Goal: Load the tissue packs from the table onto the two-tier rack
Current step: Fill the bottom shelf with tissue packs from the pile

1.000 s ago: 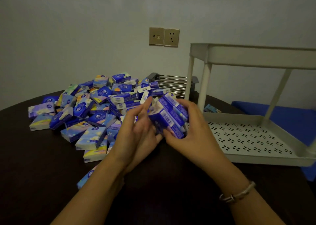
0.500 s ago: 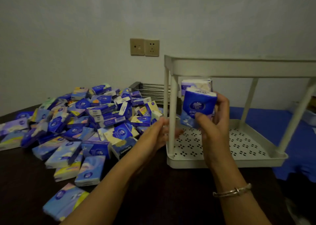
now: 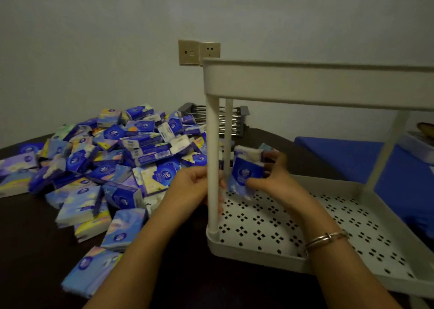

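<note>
Two hands: both reach in at the near left corner of the rack.
Right hand [image 3: 273, 179]: grip grasping a small stack of blue-and-white plastic-wrapped tissue packs [image 3: 246, 170], thumb on the lower front, fingers behind; a thin metal bangle [image 3: 325, 239] sits on the wrist.
Held packs: upright, over the lower tier's back left area, just inside the corner posts; whether they touch the tier cannot be told.
Left hand [image 3: 195, 186]: at the near left post [image 3: 212, 167], fingers partly hidden behind it; grip state cannot be told.
Rack: cream-white two-tier plastic rack [image 3: 305, 83] standing on the dark brown worktop [image 3: 30, 238]; lower tier perforated with diamond-pattern holes.
Loose stock: large heap of blue, purple and yellow tissue packs [image 3: 117, 158] on the worktop, left of the rack, some lying flat near the front edge.
Behind: grey metal wire rack [image 3: 231, 120] at the worktop's rear; beige wall sockets [image 3: 198, 51] above it.
Right side: blue surface [image 3: 352, 158] beyond the rack.
</note>
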A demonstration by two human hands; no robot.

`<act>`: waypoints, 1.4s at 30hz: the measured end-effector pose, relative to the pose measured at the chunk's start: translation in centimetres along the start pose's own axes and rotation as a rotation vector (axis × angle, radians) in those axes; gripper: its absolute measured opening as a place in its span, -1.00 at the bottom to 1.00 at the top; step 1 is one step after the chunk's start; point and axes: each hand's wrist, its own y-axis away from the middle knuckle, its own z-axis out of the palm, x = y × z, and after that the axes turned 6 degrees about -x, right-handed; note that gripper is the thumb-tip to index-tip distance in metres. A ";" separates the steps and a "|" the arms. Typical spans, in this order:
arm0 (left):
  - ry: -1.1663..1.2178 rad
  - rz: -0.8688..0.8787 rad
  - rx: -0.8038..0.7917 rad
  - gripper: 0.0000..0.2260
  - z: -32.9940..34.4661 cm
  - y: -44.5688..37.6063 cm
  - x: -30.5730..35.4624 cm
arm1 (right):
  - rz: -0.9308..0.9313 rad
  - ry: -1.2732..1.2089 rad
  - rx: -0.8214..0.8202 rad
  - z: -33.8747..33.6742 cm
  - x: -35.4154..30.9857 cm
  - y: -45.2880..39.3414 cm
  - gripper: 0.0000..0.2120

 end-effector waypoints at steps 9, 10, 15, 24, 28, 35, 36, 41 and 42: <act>-0.372 -0.026 -0.030 -0.77 0.1 -1.0 -1.7 | 0.192 0.105 -0.082 -0.2 2.0 -2.7 -0.29; -0.370 -0.047 -0.075 -0.72 0.2 -1.1 -1.8 | 0.205 0.118 -0.076 -0.5 2.1 -2.8 -0.31; -0.416 -0.102 -0.205 -0.48 0.6 -1.1 -2.1 | 0.208 0.296 -0.126 -1.0 1.6 -3.0 -0.49; -0.466 -0.108 -0.178 -0.52 1.2 -1.2 -2.5 | 0.034 0.459 -0.147 2.0 1.2 -4.0 -0.62; -0.478 -0.104 -0.175 -0.51 1.1 -1.4 -2.7 | 0.019 0.456 -0.183 2.1 1.2 -4.2 -0.73; -0.418 -0.041 -0.049 -0.62 0.5 -1.4 -2.2 | 0.165 0.356 -0.070 1.1 1.1 -2.7 -0.53; -0.415 -0.015 -0.011 -0.67 0.4 -1.4 -2.0 | 0.154 0.349 -0.015 0.9 1.0 -2.1 -0.49; -0.534 0.144 0.235 -0.76 -0.9 -0.9 -0.3 | -0.165 0.273 0.303 1.3 0.0 2.6 -0.96; -0.570 0.160 0.282 -0.76 -1.5 -0.7 0.0 | -0.235 0.244 0.341 1.7 0.0 3.3 -0.91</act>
